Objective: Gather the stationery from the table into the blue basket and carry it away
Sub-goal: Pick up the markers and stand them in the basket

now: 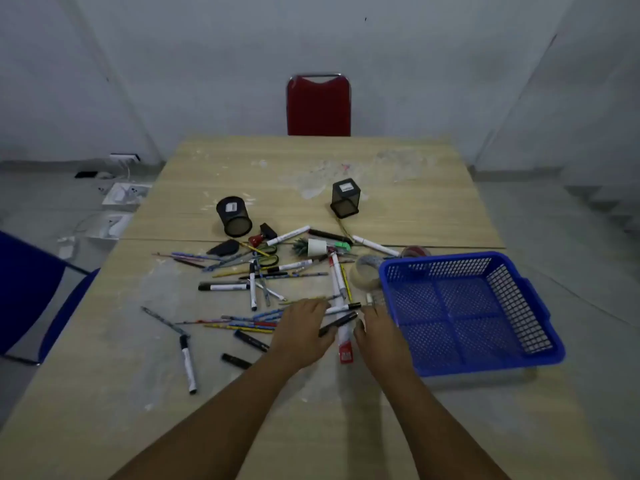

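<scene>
Down at six o'clock both forearms reach over the wooden counter (pixel 104 393). The left hand (pixel 304 330) lies palm down on the near edge of the pen scatter, its fingers fairly straight and spread over a black pen (pixel 337 323); whether the thumb pinches that pen I cannot tell. The right hand (pixel 379 332) rests flat just beside it at three o'clock, fingers relaxed, holding nothing that shows. Between the two hands lies a white marker with a red cap (pixel 345 344), pointing toward twelve o'clock.

The blue basket (pixel 540 362) sits at three o'clock of the hands, just beside the right hand, with nothing visible inside. The stationery spreads from nine to twelve o'clock of the hands: pens, pencils and whiteboard markers (pixel 225 287) lying crossed over one another. A tape roll (pixel 363 275) touches the basket's far left corner. Farther off at twelve o'clock a round mesh pen cup (pixel 234 216) and a square one (pixel 345 198) lie tipped over. A red chair (pixel 318 105) stands at the counter's far end.
</scene>
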